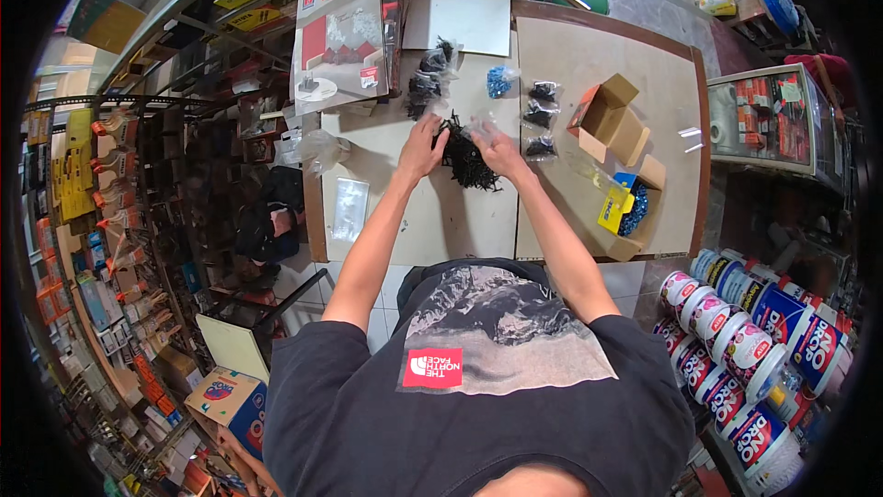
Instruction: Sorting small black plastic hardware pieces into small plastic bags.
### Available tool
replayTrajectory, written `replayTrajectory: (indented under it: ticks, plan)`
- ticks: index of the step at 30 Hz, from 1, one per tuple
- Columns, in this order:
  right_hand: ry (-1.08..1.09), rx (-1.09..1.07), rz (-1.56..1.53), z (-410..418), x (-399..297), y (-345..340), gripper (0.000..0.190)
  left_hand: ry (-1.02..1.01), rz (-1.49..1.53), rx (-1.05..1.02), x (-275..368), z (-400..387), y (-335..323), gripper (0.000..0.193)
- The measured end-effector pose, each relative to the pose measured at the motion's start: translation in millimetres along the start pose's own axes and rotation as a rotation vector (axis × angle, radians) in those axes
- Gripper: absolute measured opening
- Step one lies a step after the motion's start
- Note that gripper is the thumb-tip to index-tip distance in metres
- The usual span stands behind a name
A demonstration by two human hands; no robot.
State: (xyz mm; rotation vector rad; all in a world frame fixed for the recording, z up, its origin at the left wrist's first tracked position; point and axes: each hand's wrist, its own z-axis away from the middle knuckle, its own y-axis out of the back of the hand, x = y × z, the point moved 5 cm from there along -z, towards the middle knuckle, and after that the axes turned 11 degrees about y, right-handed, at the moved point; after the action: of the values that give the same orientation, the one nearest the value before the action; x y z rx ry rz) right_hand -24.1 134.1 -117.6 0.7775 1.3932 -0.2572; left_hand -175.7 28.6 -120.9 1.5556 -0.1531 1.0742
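A loose pile of black screws (470, 160) lies on the table between my two hands. My left hand (422, 147) is at the pile's left edge, fingers spread beside the screws. On the other side, my right hand (495, 145) touches the pile's upper right, with clear plastic at its fingertips; whether it grips the plastic is unclear. Filled bags of black screws (424, 87) form a cluster beyond my left hand. Small clear bags with dark contents (539, 114) stand in a column to the right. A bag of blue pieces (498, 82) lies beyond the pile.
An open cardboard box (610, 126) and a yellow-blue box with blue pieces (631, 206) sit at the right. Flat clear bags (350, 209) lie at the left, near a crumpled plastic bag (324, 151). Paint buckets (752, 359) stand at lower right. Another person's arm (241, 455) shows at lower left.
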Motion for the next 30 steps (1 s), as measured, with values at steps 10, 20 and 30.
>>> replayTrajectory:
  ticks: [10, 20, 30]
  plan:
    - [-0.165, 0.265, -0.084, 124, 50, 44, 0.026, -0.069, -0.045, 0.096, 26, 64, -6, 0.041]
    - [-0.344, 0.370, -0.119, 193, 83, 36, 0.026, 0.061, 0.029, 0.069, 30, 68, -28, 0.029]
    - [-0.392, 0.278, -0.047, 193, 77, 35, 0.035, 0.238, 0.202, 0.059, -4, 64, -33, 0.019]
